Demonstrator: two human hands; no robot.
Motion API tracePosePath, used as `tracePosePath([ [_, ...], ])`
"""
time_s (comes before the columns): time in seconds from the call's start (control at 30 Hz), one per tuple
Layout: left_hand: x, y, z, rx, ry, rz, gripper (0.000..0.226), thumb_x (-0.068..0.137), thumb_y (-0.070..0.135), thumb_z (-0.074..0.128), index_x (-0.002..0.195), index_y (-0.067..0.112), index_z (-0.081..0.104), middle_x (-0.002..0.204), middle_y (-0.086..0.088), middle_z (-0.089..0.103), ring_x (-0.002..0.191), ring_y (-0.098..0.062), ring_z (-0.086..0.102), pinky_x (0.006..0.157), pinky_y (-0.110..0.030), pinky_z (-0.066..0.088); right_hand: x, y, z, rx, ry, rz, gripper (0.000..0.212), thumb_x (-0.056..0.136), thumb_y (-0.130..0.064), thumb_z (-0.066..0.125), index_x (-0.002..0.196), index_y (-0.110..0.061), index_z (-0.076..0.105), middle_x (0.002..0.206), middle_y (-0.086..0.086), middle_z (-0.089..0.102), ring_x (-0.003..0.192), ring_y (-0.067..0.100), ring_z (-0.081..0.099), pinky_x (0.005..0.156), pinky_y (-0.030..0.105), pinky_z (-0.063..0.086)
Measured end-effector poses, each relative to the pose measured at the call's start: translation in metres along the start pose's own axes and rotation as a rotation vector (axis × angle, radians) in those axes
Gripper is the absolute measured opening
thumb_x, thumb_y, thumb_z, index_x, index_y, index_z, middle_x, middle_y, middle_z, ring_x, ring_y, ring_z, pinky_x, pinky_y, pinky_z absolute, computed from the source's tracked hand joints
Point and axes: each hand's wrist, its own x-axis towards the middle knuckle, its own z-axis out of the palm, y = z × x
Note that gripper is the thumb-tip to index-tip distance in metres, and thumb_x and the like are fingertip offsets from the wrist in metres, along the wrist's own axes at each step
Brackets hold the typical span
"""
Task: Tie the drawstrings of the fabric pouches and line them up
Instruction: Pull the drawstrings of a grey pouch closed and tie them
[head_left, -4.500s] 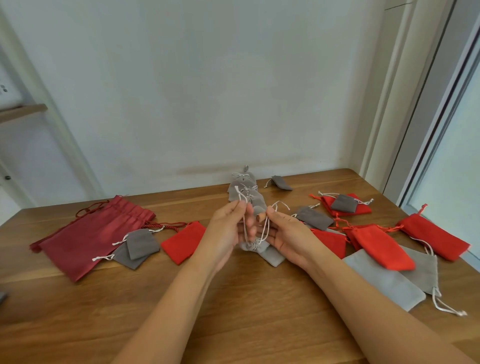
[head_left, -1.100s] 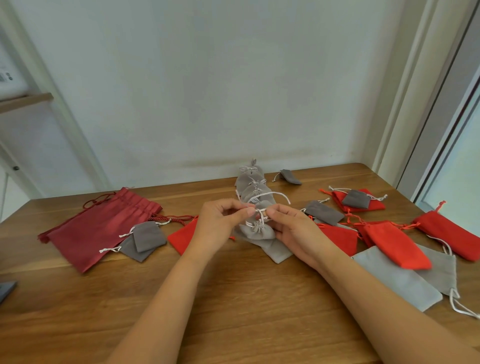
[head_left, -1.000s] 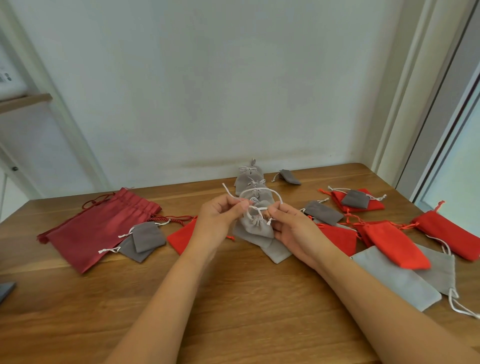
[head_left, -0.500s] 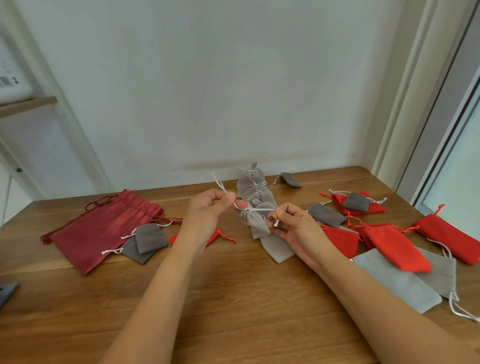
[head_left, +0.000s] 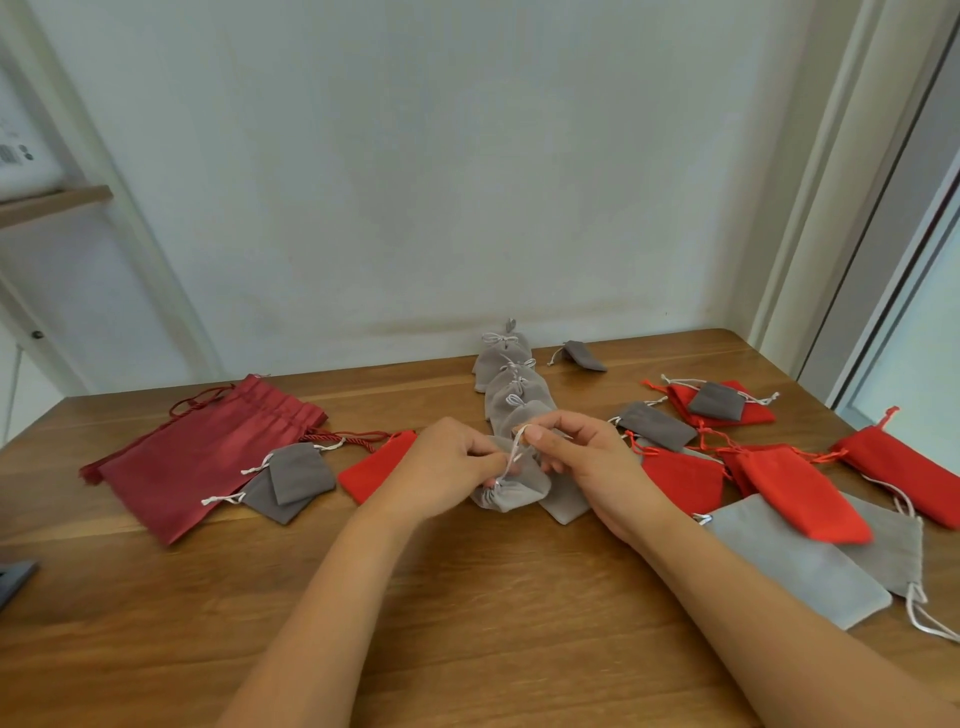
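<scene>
Above the wooden table (head_left: 467, 649), bare left forearm (head_left: 332, 597) and bare right forearm (head_left: 753, 603), long and slender, uncovered from the wrists back past the table's near edge. Bare left hand (head_left: 447, 470) and right hand (head_left: 587, 462) too, slim-fingered, with a short, trimmed nail on the right forefinger.

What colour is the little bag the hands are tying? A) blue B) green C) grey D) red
C: the left hand and the right hand pinch the white drawstring of a light grey pouch lying on the table.
</scene>
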Motion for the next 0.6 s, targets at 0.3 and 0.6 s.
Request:
tracePosePath([
  [0.3,-0.003,0.006,0.002,-0.136,-0.010,0.054,0.014,0.085,0.020,0.072,0.075,0.011,0.077,0.064,0.005,0.069,0.057,-0.001,0.060,0.054,-0.012,0.044,0.000,-0.002,0.001,0.075,0.012,0.021,0.019,0.091,-0.019,0.059,0.096,-0.002,0.066,0.079,0.007,0.069,0.051,0.010,0.047,0.058,0.022,0.046],
  [0.6,0.004,-0.003,-0.007,-0.235,0.111,-0.023,0.028,0.089,0.025,0.067,0.067,0.009,0.074,0.078,-0.013,0.073,0.068,-0.015,0.062,0.062,-0.017,0.046,0.000,0.003,0.004,-0.075,-0.018,0.091,0.010,0.080,-0.010,0.073,0.090,-0.008,0.074,0.083,0.014,0.071,0.073,0.012,0.063,0.070,0.019,0.052],
])
